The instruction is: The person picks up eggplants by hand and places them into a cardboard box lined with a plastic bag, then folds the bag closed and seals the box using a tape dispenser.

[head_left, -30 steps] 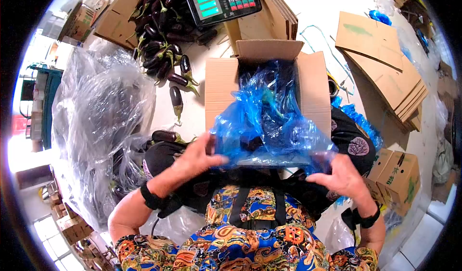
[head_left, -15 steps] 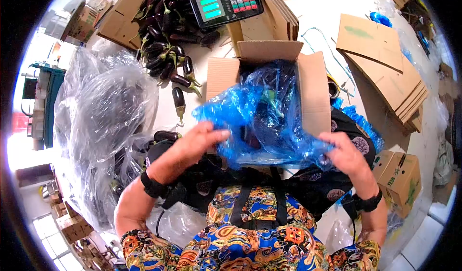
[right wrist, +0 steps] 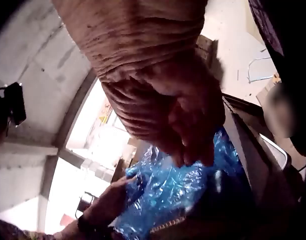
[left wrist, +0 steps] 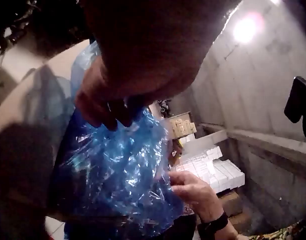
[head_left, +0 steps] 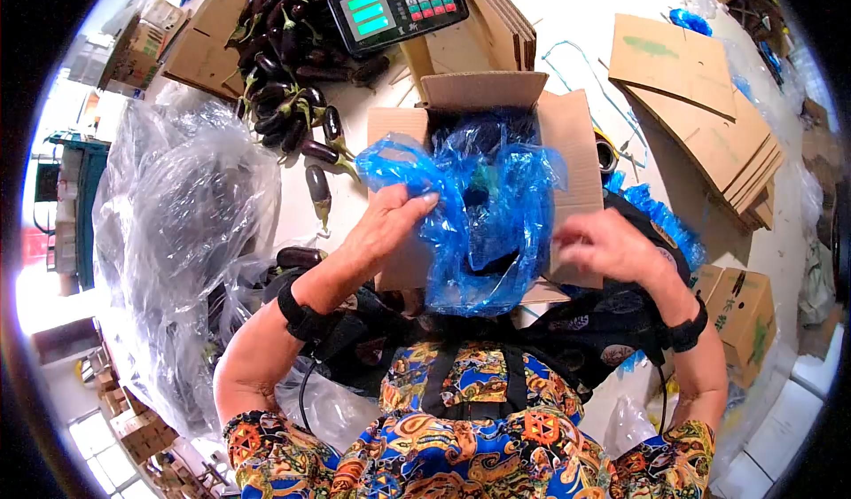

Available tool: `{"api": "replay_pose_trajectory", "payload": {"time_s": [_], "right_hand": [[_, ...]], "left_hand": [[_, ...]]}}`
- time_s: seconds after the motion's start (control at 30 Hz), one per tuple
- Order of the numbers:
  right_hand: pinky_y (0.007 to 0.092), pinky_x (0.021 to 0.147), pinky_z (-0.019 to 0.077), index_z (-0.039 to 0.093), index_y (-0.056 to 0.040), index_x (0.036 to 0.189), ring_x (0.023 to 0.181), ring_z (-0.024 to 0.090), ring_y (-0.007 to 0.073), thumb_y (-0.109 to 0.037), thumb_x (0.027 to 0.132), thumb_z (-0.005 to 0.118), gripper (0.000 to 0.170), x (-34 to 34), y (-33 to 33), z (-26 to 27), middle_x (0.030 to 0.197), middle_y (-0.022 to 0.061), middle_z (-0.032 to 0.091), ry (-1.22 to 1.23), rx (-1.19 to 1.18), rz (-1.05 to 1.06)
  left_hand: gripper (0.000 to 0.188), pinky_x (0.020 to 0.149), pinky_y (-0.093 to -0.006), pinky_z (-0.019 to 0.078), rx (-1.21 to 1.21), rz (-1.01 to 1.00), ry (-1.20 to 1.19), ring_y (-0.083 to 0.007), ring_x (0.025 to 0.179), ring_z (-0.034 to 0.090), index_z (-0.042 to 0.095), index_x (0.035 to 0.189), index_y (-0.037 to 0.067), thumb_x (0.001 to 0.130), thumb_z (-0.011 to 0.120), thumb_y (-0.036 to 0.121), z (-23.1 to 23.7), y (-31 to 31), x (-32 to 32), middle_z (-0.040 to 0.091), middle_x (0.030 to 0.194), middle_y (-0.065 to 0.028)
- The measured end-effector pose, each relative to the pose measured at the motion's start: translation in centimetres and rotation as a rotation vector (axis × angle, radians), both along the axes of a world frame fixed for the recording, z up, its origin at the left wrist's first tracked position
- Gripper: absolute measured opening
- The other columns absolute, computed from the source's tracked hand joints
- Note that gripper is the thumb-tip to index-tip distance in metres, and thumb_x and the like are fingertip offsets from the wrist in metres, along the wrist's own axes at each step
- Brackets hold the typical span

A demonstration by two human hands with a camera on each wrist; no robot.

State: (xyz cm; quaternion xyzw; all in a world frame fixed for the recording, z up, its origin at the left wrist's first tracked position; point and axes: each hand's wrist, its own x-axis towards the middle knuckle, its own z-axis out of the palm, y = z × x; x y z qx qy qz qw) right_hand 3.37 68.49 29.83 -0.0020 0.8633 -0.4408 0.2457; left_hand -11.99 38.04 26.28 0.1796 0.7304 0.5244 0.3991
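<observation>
An open cardboard box (head_left: pixel 572 162) stands before the person, its flaps spread. A crinkled blue plastic bag (head_left: pixel 483 286) lines it and drapes over the near side; dark contents show faintly through the film. At the box's left, the left hand (head_left: pixel 386 220) pinches a bunched edge of the bag between thumb and fingers. The right hand (head_left: pixel 612 244) is at the right flap, its blurred fingers loosely bent close to the bag's right edge. In the right wrist view, the right hand (right wrist: pixel 178 107) overlaps the blue bag (right wrist: pixel 173 187), and no film shows within its fingers.
A heap of eggplants (head_left: pixel 292 56) lies at the back left, by a scale display (head_left: pixel 399 7). Clear plastic sheeting (head_left: pixel 186 233) is piled on the left. Flattened cardboard (head_left: pixel 700 109) is stacked at the right, with a closed carton (head_left: pixel 740 322) nearer.
The left hand has carried the bag's left edge up and away from the body. The right hand has let go of the film and moved up beside the right flap.
</observation>
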Motion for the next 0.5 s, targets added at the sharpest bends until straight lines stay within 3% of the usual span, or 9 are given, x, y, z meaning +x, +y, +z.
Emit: {"api": "replay_pose_trajectory", "payload": {"time_s": [0.03,0.1,0.13,0.17,0.23,0.3,0.43,0.47,0.5], "right_hand": [[0.0363,0.065,0.0557,0.058,0.0004,0.120,0.074,0.070,0.0248,-0.025,0.083,0.067,0.046,0.6,-0.6,-0.5,0.089,0.0172,0.071,0.073,0.056,0.146],[0.0420,0.074,0.0541,0.054,0.0004,0.127,0.080,0.069,0.0358,-0.024,0.080,0.070,0.055,0.3,-2.9,-0.5,0.091,0.0221,0.069,-0.019,0.096,0.111],[0.0453,0.078,0.0523,0.049,0.0002,0.131,0.087,0.066,0.0420,-0.023,0.078,0.071,0.061,-0.1,-4.4,-0.5,0.092,0.0252,0.067,0.071,-0.019,0.061],[0.0482,0.081,0.0509,0.046,-0.0006,0.132,0.095,0.064,0.0455,-0.018,0.077,0.070,0.062,-0.8,-5.5,-0.6,0.099,0.0266,0.066,0.094,-0.003,0.100],[0.0492,0.084,0.0497,0.048,-0.0017,0.129,0.099,0.061,0.0476,-0.013,0.077,0.066,0.056,-1.5,-7.0,-5.4,0.104,0.0274,0.064,0.374,-0.068,0.120],[0.0492,0.087,0.0487,0.048,-0.0019,0.129,0.103,0.059,0.0481,-0.010,0.077,0.065,0.055,-2.9,-7.5,-5.5,0.108,0.0278,0.062,0.318,-0.113,0.117],[0.0474,0.092,0.0478,0.049,-0.0021,0.128,0.110,0.055,0.0488,-0.007,0.078,0.064,0.053,-3.2,-8.6,-3.9,0.116,0.0284,0.060,0.287,-0.232,0.220],[0.0454,0.094,0.0475,0.050,-0.0032,0.129,0.115,0.054,0.0466,-0.007,0.080,0.063,0.052,-3.1,-8.9,-2.7,0.123,0.0269,0.057,0.330,-0.154,0.224],[0.0447,0.093,0.0483,0.052,-0.0041,0.127,0.113,0.056,0.0449,-0.005,0.078,0.062,0.049,-3.3,-9.2,-3.0,0.122,0.0250,0.059,0.437,-0.246,0.179]], "left_hand": [[0.027,0.081,-0.0275,0.0464,-0.007,0.007,-0.037,-0.0102,0.088,0.058,0.066,0.110,0.003,0.098,0.056,0.025,-0.6,0.0,0.1,0.067,0.099,-0.0002],[0.027,0.084,-0.0291,0.0470,-0.019,0.017,-0.099,-0.0113,0.090,0.059,0.066,0.110,0.003,0.098,0.056,0.025,-1.3,0.8,0.3,0.068,0.099,-0.0007],[0.026,0.085,-0.0332,0.0478,-0.039,-0.040,-0.108,-0.0134,0.091,0.060,0.067,0.110,0.004,0.097,0.057,0.024,0.6,2.0,1.2,0.068,0.101,-0.0018],[0.029,0.085,-0.0379,0.0485,-0.137,-0.192,0.021,-0.0176,0.090,0.061,0.065,0.111,0.003,0.096,0.057,0.027,-2.2,2.3,1.5,0.069,0.098,-0.0082],[0.032,0.082,-0.0443,0.0504,-0.254,-0.374,0.337,-0.0299,0.086,0.065,0.063,0.108,-0.001,0.096,0.055,0.027,-2.2,3.3,4.2,0.069,0.094,-0.0190],[0.022,0.075,-0.0530,0.0505,-0.286,-0.309,0.524,-0.0473,0.085,0.063,0.062,0.085,-0.003,0.090,0.055,0.017,0.0,3.9,7.3,0.064,0.084,-0.0278],[0.009,0.066,-0.0504,0.0520,-0.318,-0.741,0.762,-0.0387,0.069,0.066,0.062,0.076,0.000,0.077,0.060,0.008,3.6,3.1,7.7,0.065,0.071,-0.0220],[0.007,0.061,-0.0479,0.0521,-0.306,-0.697,0.798,-0.0370,0.062,0.064,0.062,0.072,0.001,0.074,0.062,0.008,4.1,3.1,7.8,0.063,0.066,-0.0187],[0.007,0.061,-0.0470,0.0522,-0.307,-0.749,0.837,-0.0368,0.062,0.064,0.062,0.075,0.001,0.074,0.062,0.008,5.2,3.3,7.4,0.064,0.068,-0.0176]]}}
